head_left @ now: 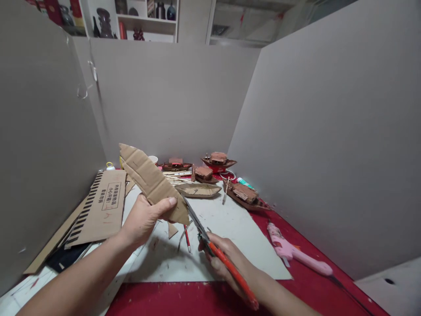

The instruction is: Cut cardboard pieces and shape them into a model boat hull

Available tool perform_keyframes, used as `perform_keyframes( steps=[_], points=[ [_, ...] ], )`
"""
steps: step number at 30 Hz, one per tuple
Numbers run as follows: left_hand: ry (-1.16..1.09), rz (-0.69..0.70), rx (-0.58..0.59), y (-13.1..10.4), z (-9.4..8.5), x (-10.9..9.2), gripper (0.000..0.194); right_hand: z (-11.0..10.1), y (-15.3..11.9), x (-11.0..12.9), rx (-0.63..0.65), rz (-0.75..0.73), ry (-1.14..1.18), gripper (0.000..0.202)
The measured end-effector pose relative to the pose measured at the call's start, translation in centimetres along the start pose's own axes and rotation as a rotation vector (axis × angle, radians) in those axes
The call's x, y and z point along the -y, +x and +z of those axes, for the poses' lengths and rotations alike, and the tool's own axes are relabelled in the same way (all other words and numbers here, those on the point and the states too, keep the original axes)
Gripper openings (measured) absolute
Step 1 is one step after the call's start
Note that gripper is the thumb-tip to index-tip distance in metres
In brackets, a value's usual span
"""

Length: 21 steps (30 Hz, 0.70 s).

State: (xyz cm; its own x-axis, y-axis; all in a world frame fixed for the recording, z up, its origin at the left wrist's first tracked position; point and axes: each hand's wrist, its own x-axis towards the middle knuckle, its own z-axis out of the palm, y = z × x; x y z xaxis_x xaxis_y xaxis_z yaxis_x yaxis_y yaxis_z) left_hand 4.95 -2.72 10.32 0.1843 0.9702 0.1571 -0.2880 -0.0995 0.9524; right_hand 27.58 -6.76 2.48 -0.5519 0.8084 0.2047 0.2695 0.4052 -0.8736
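My left hand grips a long strip of brown cardboard, thumb on its face, holding it tilted above the table. The strip's far end comes to a slanted point. My right hand is closed around red-handled scissors. Their blades reach up to the strip's right edge near its lower end; whether they bite into it I cannot tell. Below lie a small cardboard scrap and a red pencil on a white sheet. Just behind the strip rests a boat-shaped cardboard hull.
Several brown model boats stand at the back and right. A pink glue gun lies on the red tabletop at right. Printed cardboard leans at left. Thin sticks lie at the back. Grey partitions enclose the table.
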Motion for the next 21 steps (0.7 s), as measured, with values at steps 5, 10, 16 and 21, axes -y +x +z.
perform_keyframes(
  steps=[5, 10, 16, 21],
  points=[
    [0.034, -0.027, -0.012, 0.0, 0.0, 0.3, 0.028, 0.2, 0.0, 0.0, -0.022, -0.025, 0.059, 0.047],
    [0.031, -0.052, -0.031, 0.2, 0.1, 0.6, 0.029, 0.2, 0.0, -0.2, -0.045, -0.005, -0.011, 0.04],
    [0.042, -0.054, -0.033, 0.4, 0.1, 0.7, 0.03, 0.2, 0.0, -1.0, -0.027, 0.021, -0.054, 0.031],
    [0.042, -0.037, -0.028, 0.5, -0.1, 0.9, 0.029, 0.2, 0.0, -1.0, -0.037, -0.003, -0.04, 0.038]
  ],
)
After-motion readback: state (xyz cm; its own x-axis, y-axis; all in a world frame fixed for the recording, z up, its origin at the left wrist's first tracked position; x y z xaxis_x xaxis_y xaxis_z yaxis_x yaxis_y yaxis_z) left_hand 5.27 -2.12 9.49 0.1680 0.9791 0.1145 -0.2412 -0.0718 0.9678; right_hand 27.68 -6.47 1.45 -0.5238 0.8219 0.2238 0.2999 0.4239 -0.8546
